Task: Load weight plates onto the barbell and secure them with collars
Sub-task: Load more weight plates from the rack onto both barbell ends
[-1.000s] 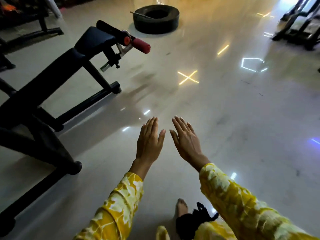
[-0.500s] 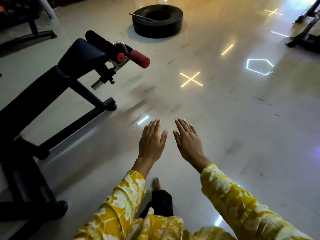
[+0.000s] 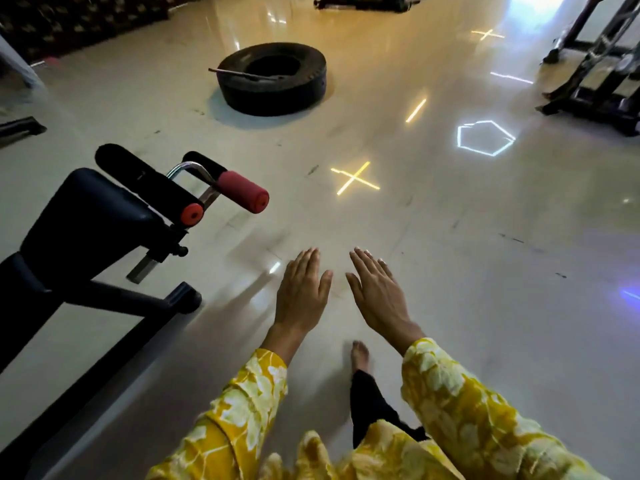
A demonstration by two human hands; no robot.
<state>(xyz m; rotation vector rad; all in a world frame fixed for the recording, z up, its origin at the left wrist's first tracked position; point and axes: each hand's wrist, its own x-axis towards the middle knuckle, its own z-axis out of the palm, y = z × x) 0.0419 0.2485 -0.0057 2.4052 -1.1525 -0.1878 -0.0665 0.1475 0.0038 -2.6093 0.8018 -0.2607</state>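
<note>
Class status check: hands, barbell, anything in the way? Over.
Left hand open, right hand open, both empty. No barbell or plates in view. Bench at left, tyre ahead.

You are looking into a dim, amber-tinted room where the glossy floor (image 3: 450, 271) mirrors overhead lamps as a yellow cross (image 3: 355, 178), a white hexagon (image 3: 485, 138) and a blue glint (image 3: 628, 294), with a washed-out white glare (image 3: 530, 3) at the top right. Your left grip (image 3: 301, 292) and right grip (image 3: 377, 292) are evenly lit and fairly sharp and throw faint streaked shadows leftward on the floor, while the exercise bench (image 3: 86, 220) sinks into near-black. Blur smears the lower left corner and the yellow sleeves (image 3: 467, 410), and the wide lens bends lines near the edges.
</note>
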